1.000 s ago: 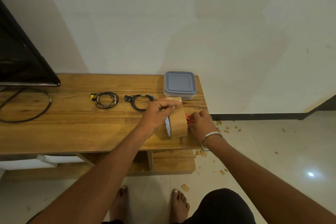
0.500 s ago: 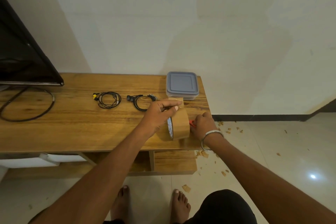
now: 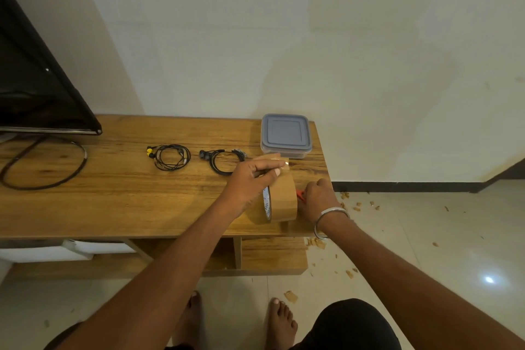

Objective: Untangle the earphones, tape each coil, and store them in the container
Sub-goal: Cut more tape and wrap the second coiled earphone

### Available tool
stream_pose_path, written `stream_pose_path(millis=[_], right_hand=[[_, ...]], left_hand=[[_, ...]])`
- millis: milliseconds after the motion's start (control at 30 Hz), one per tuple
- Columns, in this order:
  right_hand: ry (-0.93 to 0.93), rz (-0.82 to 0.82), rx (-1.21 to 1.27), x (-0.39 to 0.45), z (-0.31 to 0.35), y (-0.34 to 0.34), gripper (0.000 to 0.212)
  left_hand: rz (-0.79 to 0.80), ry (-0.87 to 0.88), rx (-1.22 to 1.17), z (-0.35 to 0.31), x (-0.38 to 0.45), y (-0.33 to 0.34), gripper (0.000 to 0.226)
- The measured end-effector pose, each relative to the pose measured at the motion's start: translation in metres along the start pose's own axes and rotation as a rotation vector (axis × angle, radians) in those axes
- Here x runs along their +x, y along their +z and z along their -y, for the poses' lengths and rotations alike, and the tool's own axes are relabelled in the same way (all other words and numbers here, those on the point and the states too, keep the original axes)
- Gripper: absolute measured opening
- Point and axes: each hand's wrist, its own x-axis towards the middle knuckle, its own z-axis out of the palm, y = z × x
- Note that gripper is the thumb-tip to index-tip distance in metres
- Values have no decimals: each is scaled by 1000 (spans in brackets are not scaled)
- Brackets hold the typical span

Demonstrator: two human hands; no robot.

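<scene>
Tape end (image 3: 277,163) lifted higher, both hands gripping.

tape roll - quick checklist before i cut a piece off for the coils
1. Tape roll standing on edge on the table: ok.
2. Free end of tape pulled up and pinched by the left hand: ok.
3. Red cutting tool in the right hand: mostly hidden behind the roll, what it is and whether it meets the tape cannot tell.
4. Both earphone coils, yellow-tipped and black, wound and clear of the cut: ok.
5. Container ready to receive: not ok, lid on.
</scene>
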Motion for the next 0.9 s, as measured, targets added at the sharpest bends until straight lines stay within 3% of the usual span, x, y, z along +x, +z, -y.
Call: stream_pose_path(millis=[133, 233, 333, 600, 767, 900], right_hand=[[19, 40, -55, -2, 1, -9, 39], [91, 53, 105, 1, -5, -16, 32], [127, 42, 225, 2, -17, -21, 40], [52, 67, 612, -7, -43, -25, 20], [-48, 210, 583, -11, -49, -37, 9], [-63, 434, 545, -13, -55, -58, 35]], left_hand=[[4, 18, 25, 0, -1, 1, 27], [16, 16, 16, -2, -2, -1, 28], [30, -21, -29, -4, -2, -1, 31], [35, -93, -41, -13, -4, 0, 30], [58, -84, -14, -12, -4, 1, 31], [71, -62, -14, -12, -5, -1, 32]])
